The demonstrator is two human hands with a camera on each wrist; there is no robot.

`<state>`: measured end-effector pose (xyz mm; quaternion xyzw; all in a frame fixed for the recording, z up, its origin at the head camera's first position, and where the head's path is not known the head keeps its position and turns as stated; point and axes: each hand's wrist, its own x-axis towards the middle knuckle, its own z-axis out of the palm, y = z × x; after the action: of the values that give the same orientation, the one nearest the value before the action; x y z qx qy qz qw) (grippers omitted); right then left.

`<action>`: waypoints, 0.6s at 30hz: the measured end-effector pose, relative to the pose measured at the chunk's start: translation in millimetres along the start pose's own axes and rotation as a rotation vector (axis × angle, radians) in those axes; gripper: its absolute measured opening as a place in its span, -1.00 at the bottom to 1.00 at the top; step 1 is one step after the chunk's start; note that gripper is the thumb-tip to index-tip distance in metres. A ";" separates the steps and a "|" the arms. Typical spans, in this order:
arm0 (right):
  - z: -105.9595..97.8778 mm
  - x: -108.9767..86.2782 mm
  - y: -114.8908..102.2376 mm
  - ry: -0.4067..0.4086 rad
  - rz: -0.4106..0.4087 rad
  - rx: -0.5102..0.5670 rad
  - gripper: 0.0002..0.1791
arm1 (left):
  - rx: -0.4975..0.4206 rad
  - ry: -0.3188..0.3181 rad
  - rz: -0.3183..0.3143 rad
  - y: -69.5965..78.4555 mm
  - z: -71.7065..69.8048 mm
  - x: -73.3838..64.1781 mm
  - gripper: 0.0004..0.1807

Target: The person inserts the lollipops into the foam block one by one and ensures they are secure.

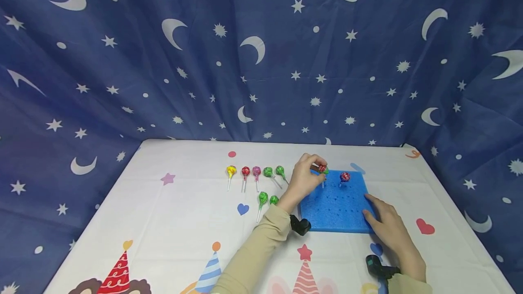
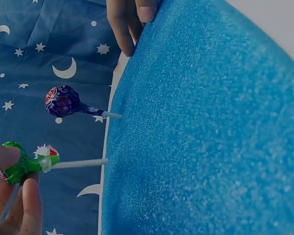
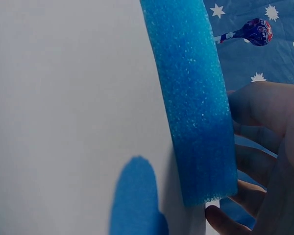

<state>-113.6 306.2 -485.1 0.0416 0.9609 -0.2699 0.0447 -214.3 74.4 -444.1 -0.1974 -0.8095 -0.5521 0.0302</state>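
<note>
My left hand (image 1: 304,178) pinches a green-wrapped lollipop (image 2: 17,164) by its head, between thumb and fingers. Its white stick points down at the far left part of a blue foam block (image 1: 337,219); whether the tip is in the foam I cannot tell. To the right of it, a purple-and-red lollipop (image 1: 345,177) stands upright in the block, its stick sunk in the foam. Rows of small holes dot the block's top. My right hand (image 1: 390,226) rests against the block's right edge, with fingers (image 3: 257,161) touching the side.
Left of the block, a row of lollipops lies on the white table: a yellow one (image 1: 231,169), a red one (image 1: 245,171), a pink one (image 1: 256,171) and green ones (image 1: 268,172). More green lollipops (image 1: 263,198) lie nearer, partly behind my left forearm. A starry blue curtain (image 1: 261,80) hangs behind.
</note>
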 end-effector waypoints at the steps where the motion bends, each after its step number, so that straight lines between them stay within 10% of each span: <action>1: -0.3 0.1 -0.3 0.000 0.000 -0.001 -0.26 | -0.006 -0.001 -0.002 -0.3 0.2 1.0 -0.70; 18: 0.3 0.8 -0.1 -0.003 0.005 -0.002 -0.25 | -0.047 -0.006 -0.011 -5.2 11.3 4.6 -0.71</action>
<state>-114.4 306.0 -485.4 0.0434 0.9610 -0.2691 0.0469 -218.4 84.3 -451.9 -0.1954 -0.7975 -0.5704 0.0201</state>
